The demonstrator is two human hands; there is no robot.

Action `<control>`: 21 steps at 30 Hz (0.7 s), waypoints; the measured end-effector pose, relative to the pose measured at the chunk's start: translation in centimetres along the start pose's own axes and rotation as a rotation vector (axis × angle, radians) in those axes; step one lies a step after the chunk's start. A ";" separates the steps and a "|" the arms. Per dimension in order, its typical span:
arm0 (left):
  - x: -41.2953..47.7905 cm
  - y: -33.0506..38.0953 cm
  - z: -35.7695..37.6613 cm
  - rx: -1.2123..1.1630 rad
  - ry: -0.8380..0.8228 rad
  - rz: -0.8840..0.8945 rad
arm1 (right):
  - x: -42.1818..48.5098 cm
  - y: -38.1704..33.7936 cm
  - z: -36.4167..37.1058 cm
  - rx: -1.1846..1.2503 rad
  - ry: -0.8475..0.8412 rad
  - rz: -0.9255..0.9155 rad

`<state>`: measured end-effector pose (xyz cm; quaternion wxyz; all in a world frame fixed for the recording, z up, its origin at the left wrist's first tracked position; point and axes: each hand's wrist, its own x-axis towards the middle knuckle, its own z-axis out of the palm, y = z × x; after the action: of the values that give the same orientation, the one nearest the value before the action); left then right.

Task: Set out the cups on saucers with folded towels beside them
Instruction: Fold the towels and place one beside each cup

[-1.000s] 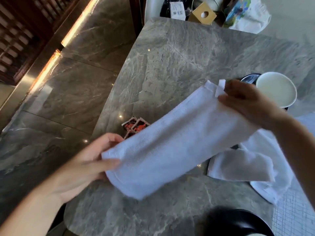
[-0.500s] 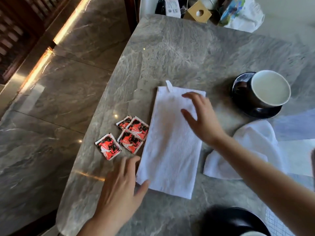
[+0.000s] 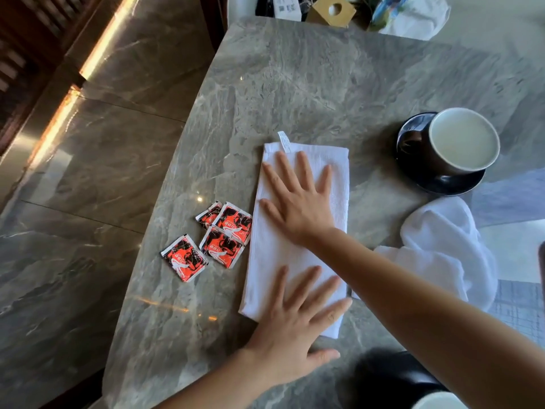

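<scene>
A white towel (image 3: 265, 261), folded into a long strip, lies flat on the grey marble table (image 3: 309, 84). My right hand (image 3: 298, 202) presses flat on its far half, fingers spread. My left hand (image 3: 292, 329) lies flat on its near end, fingers spread too. A dark cup with a white inside (image 3: 463, 140) stands on a black saucer (image 3: 448, 184) at the right. A second white towel (image 3: 442, 249), crumpled, lies just in front of that saucer. Another dark saucer (image 3: 392, 376) and a white cup rim (image 3: 436, 402) show at the bottom edge.
Several red-and-black sachets (image 3: 218, 237) lie just left of the folded towel. A tan box (image 3: 330, 10), papers and a white bag (image 3: 413, 16) sit beyond the table's far edge. The table's left edge drops to a glossy floor (image 3: 88, 172).
The towel, held up stretched between both hands a second ago, now lies flat on the table. Both hands have come down onto it, palms flat.
</scene>
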<state>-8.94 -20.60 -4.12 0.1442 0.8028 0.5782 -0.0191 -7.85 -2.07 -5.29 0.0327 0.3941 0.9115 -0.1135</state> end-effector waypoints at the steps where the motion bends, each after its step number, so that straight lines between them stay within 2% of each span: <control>1: 0.2 0.2 -0.2 0.003 0.004 0.000 | 0.1 0.0 -0.1 -0.005 0.001 0.005; 6: 1.4 1.0 -2.2 -0.069 -0.094 -0.071 | 0.3 0.4 -0.9 0.052 -0.013 -0.038; 9: 1.6 0.3 -2.6 -0.533 0.053 -0.086 | -1.3 1.4 -1.5 0.135 0.044 -0.019; 10: 1.7 -0.3 -2.9 -0.654 0.148 -0.120 | -2.1 1.8 -1.7 0.135 0.067 -0.002; 11: 1.8 -1.1 -3.2 -0.674 0.246 -0.159 | -2.9 2.2 -1.9 0.128 0.079 0.012; 13: 2.0 -3.0 -3.2 -0.465 0.346 -0.200 | -4.5 3.0 -1.9 0.117 0.071 0.013; 16: 2.2 -4.7 -2.5 -0.157 0.221 -0.202 | -6.3 3.9 -1.3 0.101 0.010 -0.025; 18: 2.0 -4.9 -1.8 -0.059 0.149 -0.186 | -6.7 4.4 -0.7 0.087 0.002 -0.050; 21: 1.9 -4.9 -1.1 -0.022 0.134 -0.175 | -6.6 4.6 -0.5 0.085 0.017 -0.066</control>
<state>-13.03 -17.13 -4.48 0.1121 0.7470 0.6547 0.0285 0.03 -3.55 -4.68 0.0046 0.3657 0.9186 -0.1499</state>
